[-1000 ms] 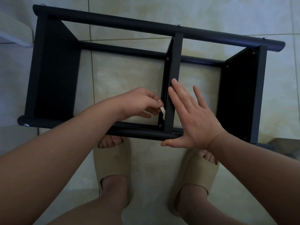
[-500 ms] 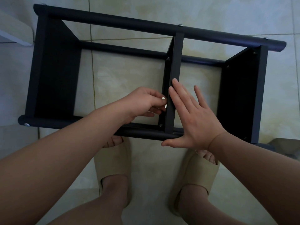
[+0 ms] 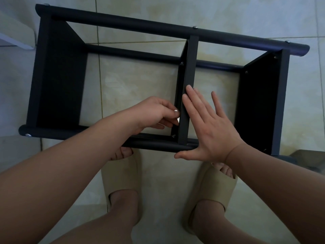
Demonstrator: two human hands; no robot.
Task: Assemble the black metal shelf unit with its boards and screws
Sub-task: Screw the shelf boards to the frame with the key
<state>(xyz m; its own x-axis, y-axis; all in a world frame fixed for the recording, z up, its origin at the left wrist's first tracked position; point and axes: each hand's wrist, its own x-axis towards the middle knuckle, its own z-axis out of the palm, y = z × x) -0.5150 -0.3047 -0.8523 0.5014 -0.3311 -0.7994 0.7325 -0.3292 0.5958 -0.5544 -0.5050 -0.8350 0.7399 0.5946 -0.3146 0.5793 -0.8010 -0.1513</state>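
Little moved: your left hand [image 3: 154, 113] still pinches a white bit [image 3: 178, 118] beside the middle board [image 3: 190, 67] | right hand [image 3: 211, 131] flat, fingers straight, on that board | shelf unit [image 3: 123, 23] lies on the floor [image 3: 137, 81].

shelf unit [image 3: 112, 23]: matt black metal tubes, smooth
boards [image 3: 59, 81]: matt black, flat
floor [image 3: 133, 85]: glossy marbled tile
slippers [image 3: 121, 173]: matt beige, soft-looking

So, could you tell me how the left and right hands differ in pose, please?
The left hand has curled fingers pinching a small white piece; the right hand lies flat, fingers straight. The left hand is left of the middle board, the right hand touches its edge. Both are at that board.
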